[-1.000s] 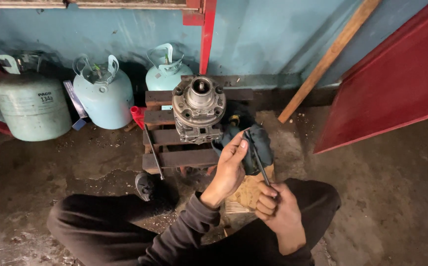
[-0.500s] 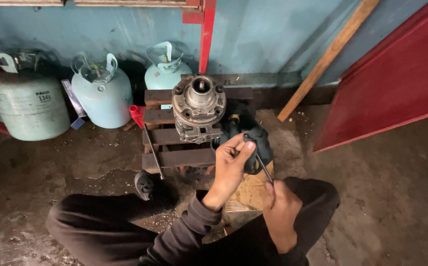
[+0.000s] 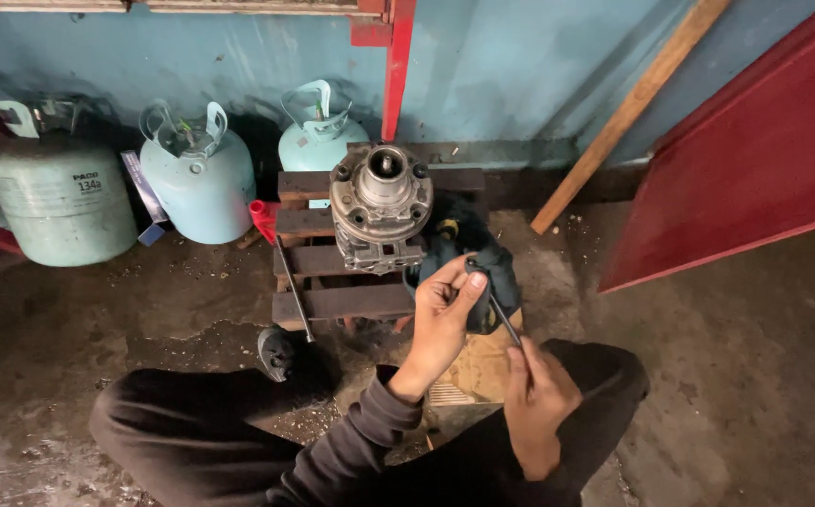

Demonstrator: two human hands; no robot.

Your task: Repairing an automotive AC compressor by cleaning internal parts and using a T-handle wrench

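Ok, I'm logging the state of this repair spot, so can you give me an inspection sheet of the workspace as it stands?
Surface: stained concrete floor; a low dark wooden slat stand sits on it.
Job's things: grey metal motor housing upright on the stand; thin metal rod held between both hands; dark cloth beside the housing.
Clutter: red-handled screwdriver lying across the slats.
Hands: left hand pinches the rod's upper end; right hand grips its lower end.
Cables: nothing seen.
Surroundings: three pale gas cylinders against a blue wall; leaning wooden plank; red panel.
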